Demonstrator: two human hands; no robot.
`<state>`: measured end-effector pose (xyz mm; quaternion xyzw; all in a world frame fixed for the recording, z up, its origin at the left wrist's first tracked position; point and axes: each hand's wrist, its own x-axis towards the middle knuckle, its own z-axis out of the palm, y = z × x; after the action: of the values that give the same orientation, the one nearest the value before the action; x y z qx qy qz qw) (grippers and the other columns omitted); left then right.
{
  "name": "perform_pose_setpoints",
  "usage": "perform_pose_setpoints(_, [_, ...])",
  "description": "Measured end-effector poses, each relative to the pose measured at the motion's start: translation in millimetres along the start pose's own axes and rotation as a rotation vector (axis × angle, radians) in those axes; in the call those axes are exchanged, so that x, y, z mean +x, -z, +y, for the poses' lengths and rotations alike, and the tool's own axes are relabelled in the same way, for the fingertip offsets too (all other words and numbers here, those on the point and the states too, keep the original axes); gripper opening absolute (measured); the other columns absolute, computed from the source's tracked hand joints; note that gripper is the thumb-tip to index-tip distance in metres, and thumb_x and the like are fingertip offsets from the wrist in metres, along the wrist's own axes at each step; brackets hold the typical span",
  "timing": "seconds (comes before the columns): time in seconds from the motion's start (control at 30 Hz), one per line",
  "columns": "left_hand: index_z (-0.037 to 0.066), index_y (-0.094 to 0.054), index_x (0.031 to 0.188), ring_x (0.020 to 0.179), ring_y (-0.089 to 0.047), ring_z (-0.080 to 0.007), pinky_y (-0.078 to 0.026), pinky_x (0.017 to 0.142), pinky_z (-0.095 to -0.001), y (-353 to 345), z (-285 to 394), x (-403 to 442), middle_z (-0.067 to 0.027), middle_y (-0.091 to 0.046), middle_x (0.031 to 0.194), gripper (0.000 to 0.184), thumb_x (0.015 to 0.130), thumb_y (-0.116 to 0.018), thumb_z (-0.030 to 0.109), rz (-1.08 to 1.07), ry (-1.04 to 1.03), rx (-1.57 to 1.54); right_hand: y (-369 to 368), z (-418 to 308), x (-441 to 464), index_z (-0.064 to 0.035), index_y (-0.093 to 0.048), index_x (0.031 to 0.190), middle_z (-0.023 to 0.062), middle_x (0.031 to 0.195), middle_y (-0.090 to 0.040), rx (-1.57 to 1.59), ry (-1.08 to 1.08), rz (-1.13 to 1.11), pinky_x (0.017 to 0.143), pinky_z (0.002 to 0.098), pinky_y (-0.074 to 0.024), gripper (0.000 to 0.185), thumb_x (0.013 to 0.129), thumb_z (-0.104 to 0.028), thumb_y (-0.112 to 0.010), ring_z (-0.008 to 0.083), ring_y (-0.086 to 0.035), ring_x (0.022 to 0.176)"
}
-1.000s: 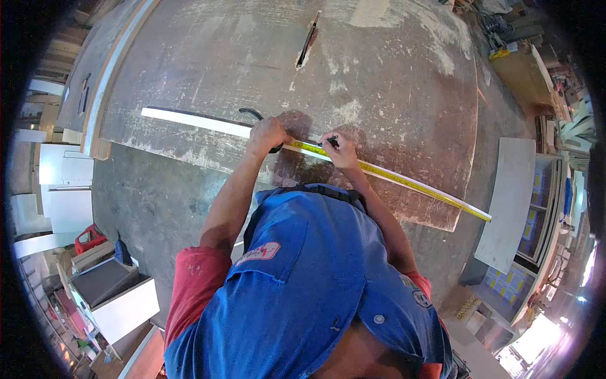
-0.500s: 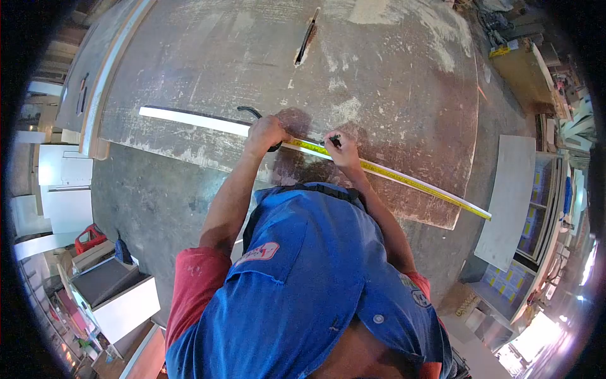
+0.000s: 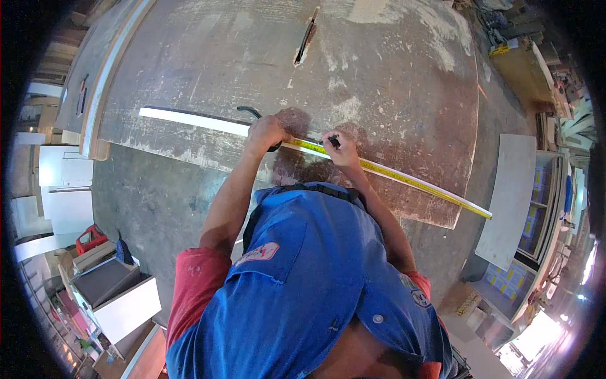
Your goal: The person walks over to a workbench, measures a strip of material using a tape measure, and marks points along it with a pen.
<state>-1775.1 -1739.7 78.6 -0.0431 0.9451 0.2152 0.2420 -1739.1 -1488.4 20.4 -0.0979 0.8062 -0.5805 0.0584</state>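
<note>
A long narrow white strip [image 3: 189, 119] lies across the worn brown board, and a yellow tape measure [image 3: 410, 180] is stretched along its right half past the board's edge. My left hand [image 3: 266, 134] is closed around the tape's dark case, mostly hidden by the fingers, and rests on the strip. The case's black strap [image 3: 249, 110] sticks out beyond that hand. Close to the tape's upper edge, my right hand [image 3: 343, 153] pinches a short black pen-like object [image 3: 334, 141]; its tip is too small to make out.
The brown board [image 3: 208, 69] has a slot [image 3: 306, 38] near its far side. A wooden rail [image 3: 107, 88] runs along the left. At right a white panel [image 3: 507, 202] leans against a cabinet. A white box-like cabinet [image 3: 129, 309] stands on the floor at lower left.
</note>
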Motion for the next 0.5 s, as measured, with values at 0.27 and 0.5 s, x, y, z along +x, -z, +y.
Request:
perform_pose_setpoints(0.27, [0.001, -0.074, 0.088, 0.091, -0.069, -0.039, -0.054, 0.081, -0.0458, -1.4, -1.9, 0.6, -0.0238, -0.07, 0.091, 0.049, 0.065, -0.082, 0.043, 0.018, -0.023, -0.015, -3.0, 9.9, 1.6, -0.0033, -0.064, 0.094, 0.0069, 0.073, -0.064, -0.001, 0.068, 0.016, 0.059, 0.0296, -0.0466, 0.01, 0.088, -0.011, -0.065, 0.0124, -0.057, 0.062])
perform_pose_setpoints(0.5, [0.001, -0.074, 0.085, 0.089, -0.069, -0.039, -0.054, 0.08, -0.0459, -2.8, -1.5, 0.9, -0.0235, -0.07, 0.089, 0.046, 0.063, -0.084, 0.039, 0.038, 0.002, -0.049, -5.1, 2.9, 2.0, -0.0036, -0.064, 0.098, 0.0075, 0.074, -0.066, -0.073, 0.045, 0.047, 0.06, 0.0289, -0.0482, 0.012, 0.088, -0.01, -0.065, 0.0121, -0.06, 0.064])
